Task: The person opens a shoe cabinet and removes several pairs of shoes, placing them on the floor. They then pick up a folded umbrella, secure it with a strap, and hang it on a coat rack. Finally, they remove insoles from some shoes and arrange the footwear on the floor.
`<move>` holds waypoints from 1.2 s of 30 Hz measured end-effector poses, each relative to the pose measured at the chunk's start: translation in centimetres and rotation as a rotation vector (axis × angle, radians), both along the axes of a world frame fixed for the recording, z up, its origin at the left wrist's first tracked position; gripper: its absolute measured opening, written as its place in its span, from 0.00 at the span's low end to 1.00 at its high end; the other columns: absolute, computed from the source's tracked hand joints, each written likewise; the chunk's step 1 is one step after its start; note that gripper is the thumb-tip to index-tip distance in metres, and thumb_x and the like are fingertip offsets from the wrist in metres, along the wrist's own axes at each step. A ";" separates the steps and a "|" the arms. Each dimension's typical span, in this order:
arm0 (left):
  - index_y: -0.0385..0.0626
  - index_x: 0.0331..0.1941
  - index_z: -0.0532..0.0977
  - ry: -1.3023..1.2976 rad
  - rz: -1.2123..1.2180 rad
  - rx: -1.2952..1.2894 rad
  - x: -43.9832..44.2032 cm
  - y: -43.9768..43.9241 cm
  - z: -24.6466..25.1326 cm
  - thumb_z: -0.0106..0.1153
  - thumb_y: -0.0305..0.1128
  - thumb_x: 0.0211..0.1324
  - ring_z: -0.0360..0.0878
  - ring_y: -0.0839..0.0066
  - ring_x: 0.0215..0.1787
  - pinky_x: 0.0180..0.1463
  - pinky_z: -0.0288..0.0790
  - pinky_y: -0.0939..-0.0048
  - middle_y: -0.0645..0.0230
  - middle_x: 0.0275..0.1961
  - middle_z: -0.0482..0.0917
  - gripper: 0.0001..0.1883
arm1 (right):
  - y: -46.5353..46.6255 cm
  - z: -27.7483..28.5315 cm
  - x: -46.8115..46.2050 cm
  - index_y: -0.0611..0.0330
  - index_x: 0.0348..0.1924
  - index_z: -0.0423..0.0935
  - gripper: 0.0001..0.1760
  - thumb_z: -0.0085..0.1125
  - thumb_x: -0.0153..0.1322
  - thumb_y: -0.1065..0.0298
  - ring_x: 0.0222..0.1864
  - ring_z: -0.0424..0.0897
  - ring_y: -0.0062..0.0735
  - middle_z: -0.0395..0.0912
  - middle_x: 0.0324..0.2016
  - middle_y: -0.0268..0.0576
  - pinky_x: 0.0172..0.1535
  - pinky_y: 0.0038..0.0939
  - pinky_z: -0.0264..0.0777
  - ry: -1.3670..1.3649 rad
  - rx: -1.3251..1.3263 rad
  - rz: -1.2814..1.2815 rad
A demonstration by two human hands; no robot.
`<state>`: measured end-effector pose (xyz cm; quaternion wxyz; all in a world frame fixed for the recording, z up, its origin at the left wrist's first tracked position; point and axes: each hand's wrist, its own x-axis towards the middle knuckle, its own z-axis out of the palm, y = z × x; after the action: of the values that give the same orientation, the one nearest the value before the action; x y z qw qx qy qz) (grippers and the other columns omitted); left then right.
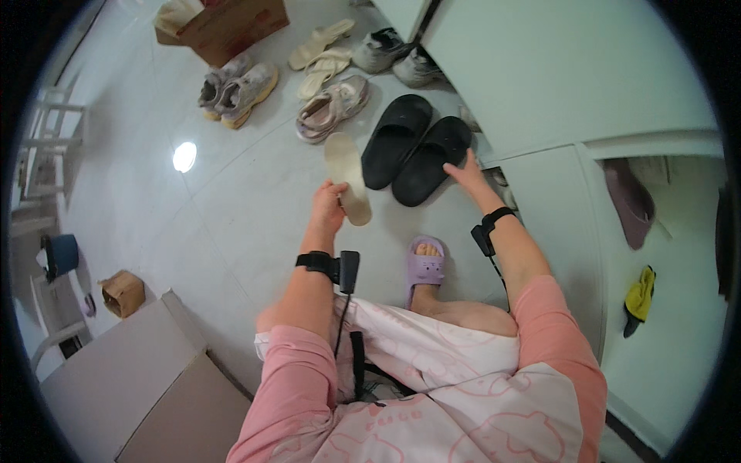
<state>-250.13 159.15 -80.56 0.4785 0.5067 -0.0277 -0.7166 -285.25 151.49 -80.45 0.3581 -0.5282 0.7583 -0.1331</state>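
My left hand point(331, 204) grips a beige sandal point(347, 173) by its side, with the flat side of it showing, left of a pair of black slides. My right hand point(468, 173) is at the outer edge of the right black slide point(431, 162), thumb and forefinger apart; whether it touches the slide I cannot tell. The left black slide point(398, 139) lies beside it on the tiled floor. Above the beige one sits a pair of pinkish sandals point(333, 110). Cream strappy sandals point(324, 69), grey-and-black sneakers point(379, 51) and grey sneakers with yellowish soles point(248, 95) stand farther off.
White cabinets point(556, 75) border the right side; a lower open compartment holds a mauve shoe point(631, 202) and a yellow-and-black item point(639, 298). Cardboard boxes stand at top left point(237, 29) and lower left point(145, 370), near a small brown paper bag point(123, 294). My foot wears a purple slide point(426, 269).
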 end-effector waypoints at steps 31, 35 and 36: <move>0.40 0.57 0.73 0.026 0.076 0.044 -1.9 0.3 -2.1 0.52 0.25 0.64 0.78 0.69 0.54 0.59 0.71 0.63 0.65 0.52 0.80 0.17 | 3.5 -3.4 1.8 0.64 0.49 0.73 0.21 0.63 0.67 0.63 0.46 0.78 0.55 0.75 0.47 0.50 0.47 0.46 0.73 0.372 -0.080 0.345; 0.41 0.52 0.75 0.025 0.065 0.045 -2.3 0.9 -2.8 0.54 0.23 0.61 0.78 0.71 0.52 0.55 0.71 0.65 0.67 0.50 0.81 0.15 | 9.3 -1.3 1.6 0.62 0.46 0.72 0.17 0.63 0.65 0.69 0.45 0.77 0.53 0.73 0.47 0.46 0.45 0.46 0.73 0.325 -0.150 0.453; 0.41 0.52 0.75 0.027 0.053 0.055 -2.5 1.0 -2.9 0.54 0.23 0.61 0.78 0.71 0.52 0.55 0.71 0.66 0.67 0.50 0.81 0.15 | 10.2 -1.1 1.7 0.60 0.46 0.73 0.18 0.64 0.63 0.71 0.45 0.77 0.53 0.73 0.47 0.44 0.45 0.45 0.73 0.355 -0.115 0.483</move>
<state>-252.61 160.18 -83.49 0.4837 0.5104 0.0118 -0.7109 -283.53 161.66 -81.56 0.2110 -0.7278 0.6525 0.0077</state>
